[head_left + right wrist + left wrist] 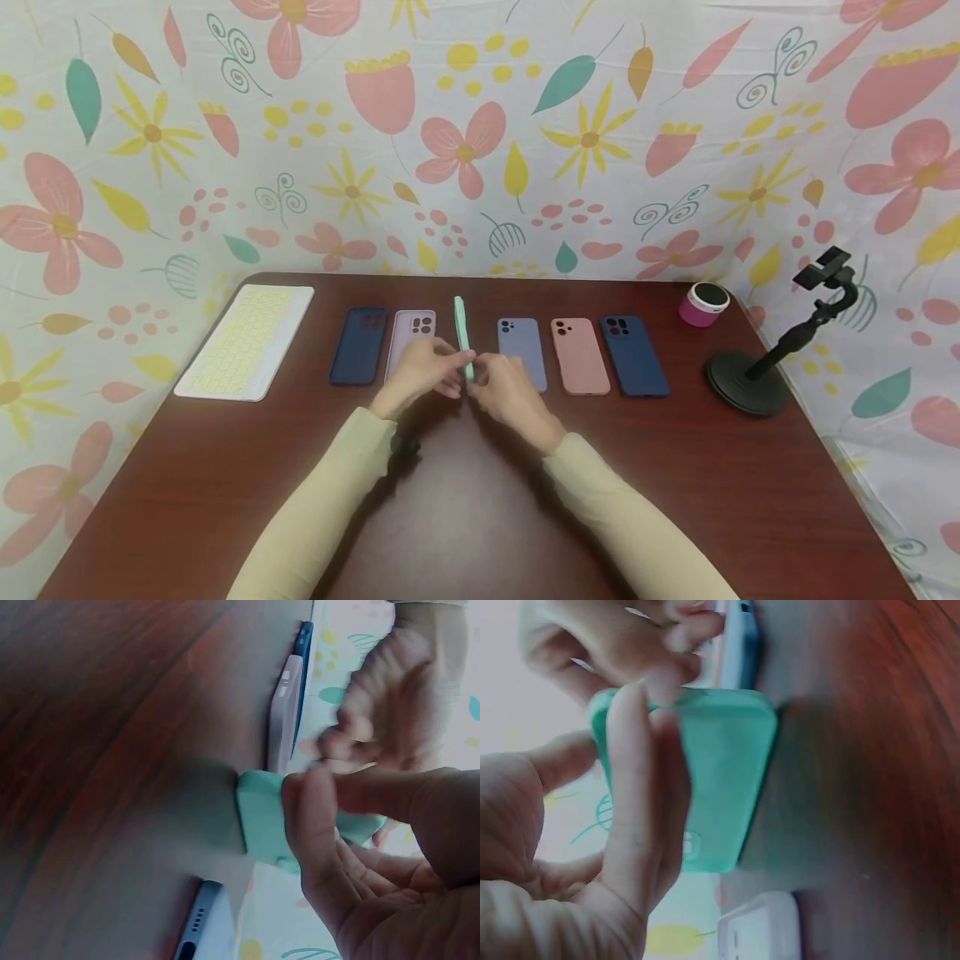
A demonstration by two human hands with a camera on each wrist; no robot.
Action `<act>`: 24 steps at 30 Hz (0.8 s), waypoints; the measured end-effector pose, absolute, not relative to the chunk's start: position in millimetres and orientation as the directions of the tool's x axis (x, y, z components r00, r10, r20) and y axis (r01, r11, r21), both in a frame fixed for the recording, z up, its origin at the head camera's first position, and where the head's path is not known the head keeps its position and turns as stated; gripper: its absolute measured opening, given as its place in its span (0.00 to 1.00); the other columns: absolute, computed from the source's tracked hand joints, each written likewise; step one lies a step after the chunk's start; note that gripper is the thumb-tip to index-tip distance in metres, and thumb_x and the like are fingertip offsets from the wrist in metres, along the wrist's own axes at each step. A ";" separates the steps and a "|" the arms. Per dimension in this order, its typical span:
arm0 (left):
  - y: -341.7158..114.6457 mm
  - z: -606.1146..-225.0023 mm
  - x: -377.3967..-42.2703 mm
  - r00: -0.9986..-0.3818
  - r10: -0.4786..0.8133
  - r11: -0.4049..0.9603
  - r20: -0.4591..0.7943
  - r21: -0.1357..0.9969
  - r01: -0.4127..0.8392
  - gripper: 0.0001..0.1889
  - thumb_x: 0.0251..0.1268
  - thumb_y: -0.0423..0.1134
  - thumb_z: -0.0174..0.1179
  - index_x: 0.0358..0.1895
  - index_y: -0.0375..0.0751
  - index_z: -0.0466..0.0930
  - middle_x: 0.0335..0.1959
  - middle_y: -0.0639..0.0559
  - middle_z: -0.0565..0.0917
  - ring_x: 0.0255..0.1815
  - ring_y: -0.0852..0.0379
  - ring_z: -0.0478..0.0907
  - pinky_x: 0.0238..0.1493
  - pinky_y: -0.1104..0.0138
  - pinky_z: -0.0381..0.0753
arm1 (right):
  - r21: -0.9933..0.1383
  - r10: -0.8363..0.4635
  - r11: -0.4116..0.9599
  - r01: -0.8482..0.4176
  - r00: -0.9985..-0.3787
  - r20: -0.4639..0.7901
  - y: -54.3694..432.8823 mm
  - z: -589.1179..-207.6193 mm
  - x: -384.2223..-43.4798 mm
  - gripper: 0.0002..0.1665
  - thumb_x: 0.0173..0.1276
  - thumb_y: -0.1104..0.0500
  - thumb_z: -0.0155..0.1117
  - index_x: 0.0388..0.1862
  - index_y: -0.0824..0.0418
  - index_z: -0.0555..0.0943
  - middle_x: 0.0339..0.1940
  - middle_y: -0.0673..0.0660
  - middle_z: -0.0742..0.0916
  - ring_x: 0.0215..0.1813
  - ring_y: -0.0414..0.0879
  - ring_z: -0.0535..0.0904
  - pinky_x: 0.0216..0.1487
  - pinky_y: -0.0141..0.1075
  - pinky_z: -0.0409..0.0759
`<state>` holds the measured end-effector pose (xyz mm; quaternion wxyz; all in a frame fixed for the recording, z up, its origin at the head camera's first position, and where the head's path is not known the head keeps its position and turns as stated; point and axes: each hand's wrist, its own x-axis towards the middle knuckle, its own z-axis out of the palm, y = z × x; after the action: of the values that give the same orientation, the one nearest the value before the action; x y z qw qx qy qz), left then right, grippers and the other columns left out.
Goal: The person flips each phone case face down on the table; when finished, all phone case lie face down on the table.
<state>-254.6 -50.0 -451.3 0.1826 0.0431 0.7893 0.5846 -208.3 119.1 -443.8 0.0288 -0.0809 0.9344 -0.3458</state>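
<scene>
A mint green phone case (461, 321) stands on its long edge near the middle of the table, seen nearly edge-on in the head view. Its hollow inner side (724, 765) faces the left wrist camera, with a camera cutout at the far end. My left hand (420, 371) pinches the case by its near end, fingers lying over the inside. On the other side my right hand (512, 392) grips that same end between thumb and fingers. Close beside the left hand lies a lilac phone case (412, 323); a lavender-blue case (528, 337) is partly behind the right hand.
A dark blue case (358, 346) lies at the row's left end; a pink case (581, 357) and another dark blue case (636, 357) lie at the right. Farther out are a white keyboard (243, 342), a pink round speaker-like object (703, 306) and a black stand (750, 383).
</scene>
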 end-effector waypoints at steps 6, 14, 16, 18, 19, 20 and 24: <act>-57.2 -441.9 -252.2 -0.951 0.216 0.273 -0.220 0.949 -0.158 0.15 0.74 0.32 0.70 0.55 0.25 0.81 0.29 0.44 0.89 0.20 0.59 0.86 0.31 0.62 0.93 | -0.661 -0.219 0.739 -0.125 -0.974 -0.060 121.3 -457.0 -218.6 0.18 0.71 0.65 0.76 0.56 0.73 0.86 0.29 0.59 0.90 0.24 0.44 0.83 0.25 0.33 0.80; -66.6 -444.4 -250.2 -0.961 0.174 0.326 -0.217 0.933 -0.152 0.14 0.74 0.30 0.69 0.55 0.25 0.83 0.33 0.40 0.90 0.21 0.59 0.87 0.33 0.61 0.94 | -0.619 -0.226 0.769 -0.158 -0.973 -0.033 128.8 -477.0 -228.8 0.11 0.65 0.64 0.78 0.41 0.71 0.88 0.24 0.56 0.86 0.26 0.44 0.77 0.26 0.34 0.76; -67.2 -446.4 -250.6 -0.963 0.173 0.340 -0.206 0.930 -0.138 0.13 0.74 0.30 0.69 0.55 0.25 0.83 0.33 0.39 0.91 0.21 0.59 0.87 0.33 0.61 0.93 | -0.628 -0.208 0.768 -0.128 -0.977 -0.055 127.4 -467.2 -224.8 0.11 0.66 0.64 0.78 0.42 0.71 0.88 0.25 0.56 0.87 0.27 0.45 0.78 0.27 0.34 0.78; -66.9 -448.4 -250.8 -0.966 0.170 0.365 -0.193 0.923 -0.120 0.13 0.73 0.30 0.69 0.54 0.25 0.84 0.32 0.38 0.91 0.20 0.59 0.88 0.32 0.61 0.93 | -0.627 -0.194 0.772 -0.106 -0.978 -0.074 126.9 -464.7 -222.9 0.10 0.67 0.65 0.78 0.42 0.71 0.87 0.27 0.58 0.88 0.28 0.45 0.80 0.29 0.34 0.80; -66.7 -449.4 -250.8 -0.968 0.168 0.382 -0.186 0.917 -0.110 0.13 0.73 0.30 0.69 0.54 0.25 0.84 0.32 0.37 0.91 0.20 0.59 0.88 0.32 0.61 0.93 | -0.627 -0.188 0.773 -0.097 -0.979 -0.080 127.1 -464.4 -222.7 0.10 0.68 0.65 0.77 0.43 0.71 0.87 0.28 0.58 0.88 0.28 0.45 0.81 0.29 0.34 0.80; -66.2 -450.5 -250.9 -0.970 0.164 0.399 -0.181 0.911 -0.102 0.13 0.73 0.30 0.70 0.53 0.25 0.84 0.32 0.37 0.92 0.19 0.59 0.88 0.31 0.61 0.93 | -0.627 -0.180 0.774 -0.085 -0.980 -0.090 126.5 -462.6 -222.3 0.10 0.67 0.66 0.78 0.43 0.71 0.87 0.28 0.58 0.88 0.28 0.46 0.81 0.29 0.34 0.81; -63.2 -455.9 -250.8 -0.974 0.162 0.491 -0.158 0.869 -0.059 0.15 0.72 0.31 0.71 0.54 0.24 0.84 0.32 0.37 0.92 0.18 0.59 0.87 0.29 0.64 0.91 | -0.602 -0.181 0.791 -0.112 -0.982 -0.055 132.8 -491.8 -237.6 0.09 0.66 0.65 0.77 0.40 0.68 0.86 0.27 0.56 0.87 0.28 0.45 0.78 0.28 0.34 0.78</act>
<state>-250.8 -63.2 -455.9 0.1099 0.0300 0.8565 0.5034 -237.6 132.8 -491.8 0.0551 -0.0773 0.9446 -0.3142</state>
